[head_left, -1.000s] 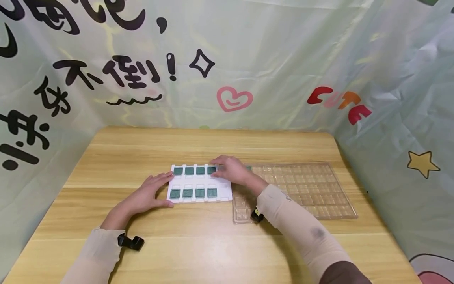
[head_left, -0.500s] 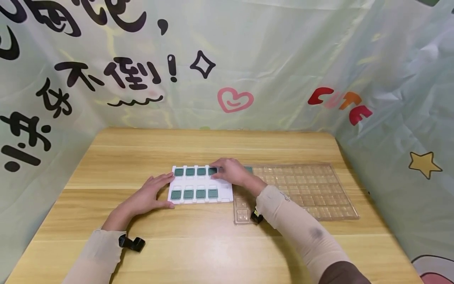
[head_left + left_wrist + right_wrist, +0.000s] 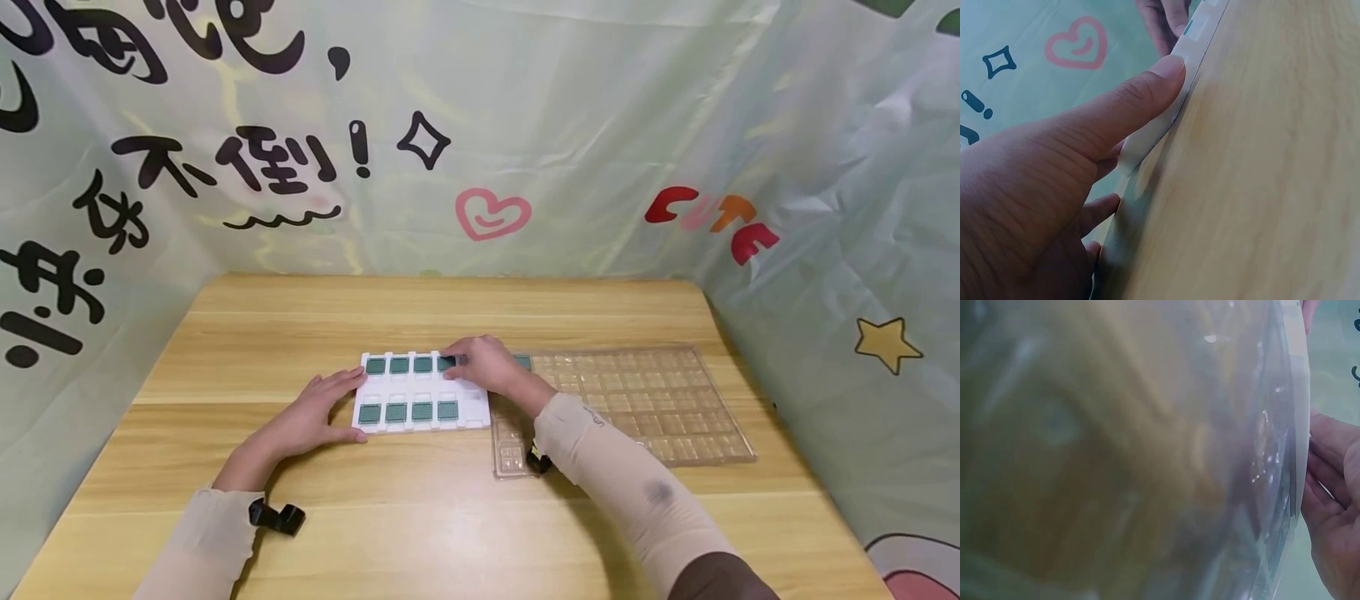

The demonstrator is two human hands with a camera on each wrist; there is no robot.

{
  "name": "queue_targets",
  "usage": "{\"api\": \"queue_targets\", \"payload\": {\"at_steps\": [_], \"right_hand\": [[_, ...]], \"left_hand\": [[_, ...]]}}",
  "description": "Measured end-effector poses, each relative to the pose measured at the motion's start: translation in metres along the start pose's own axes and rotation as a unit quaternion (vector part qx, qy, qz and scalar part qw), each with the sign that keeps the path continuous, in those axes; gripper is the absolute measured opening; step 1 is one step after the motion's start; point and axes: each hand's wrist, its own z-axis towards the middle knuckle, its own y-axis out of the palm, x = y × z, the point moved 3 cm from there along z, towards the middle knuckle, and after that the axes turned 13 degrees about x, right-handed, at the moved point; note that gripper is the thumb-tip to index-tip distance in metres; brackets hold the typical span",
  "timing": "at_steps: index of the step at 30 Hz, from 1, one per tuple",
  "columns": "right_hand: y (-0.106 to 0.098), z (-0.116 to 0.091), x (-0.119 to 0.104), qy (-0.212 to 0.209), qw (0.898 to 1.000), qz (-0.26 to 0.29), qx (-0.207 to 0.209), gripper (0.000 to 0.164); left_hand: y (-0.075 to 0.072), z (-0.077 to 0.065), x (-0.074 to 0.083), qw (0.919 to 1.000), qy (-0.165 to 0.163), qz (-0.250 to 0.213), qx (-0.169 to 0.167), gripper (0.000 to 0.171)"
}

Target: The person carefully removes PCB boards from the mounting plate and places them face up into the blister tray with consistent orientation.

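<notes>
A white tray (image 3: 405, 386) lies on the wooden table, bearing two rows of square green chips (image 3: 422, 412). My left hand (image 3: 307, 417) grips its left end, the thumb at the near corner and the fingers along the far part of that end. In the left wrist view the thumb (image 3: 1147, 87) presses on the tray's side. Over the far row, my right hand (image 3: 483, 364) pinches a dark green chip (image 3: 447, 362) at its slot, thumb and forefinger on opposite sides. Part of that chip and the far right of the tray are hidden under this hand.
A clear plastic tray (image 3: 622, 392) with many small pockets adjoins the white tray on the right, passing under my right forearm. A green chip (image 3: 522, 362) shows at its far left corner. Printed cloth (image 3: 600, 125) walls stand behind and beside the table (image 3: 420, 533).
The head view shifts slightly. Both hands stay where they were on the white tray, and the chips keep their places.
</notes>
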Motion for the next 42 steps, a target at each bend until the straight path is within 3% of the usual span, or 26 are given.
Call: {"api": "queue_targets", "payload": {"at_steps": [26,36,42], "right_hand": [[0.004,-0.005,0.002,0.083,0.993,0.082,0.019,0.038],[0.001,0.001,0.009,0.072,0.986,0.151,0.023,0.031],[-0.004,-0.001,0.006,0.067,0.987,0.145,0.020,0.032]], "left_hand": [[-0.001,-0.003,0.000,1.0000,0.009,0.003,0.002,0.101],[-0.003,-0.003,0.001,1.0000,0.007,0.000,0.000,0.101],[-0.002,-0.003,0.000,0.9999,0.012,-0.002,0.006,0.100]]}}
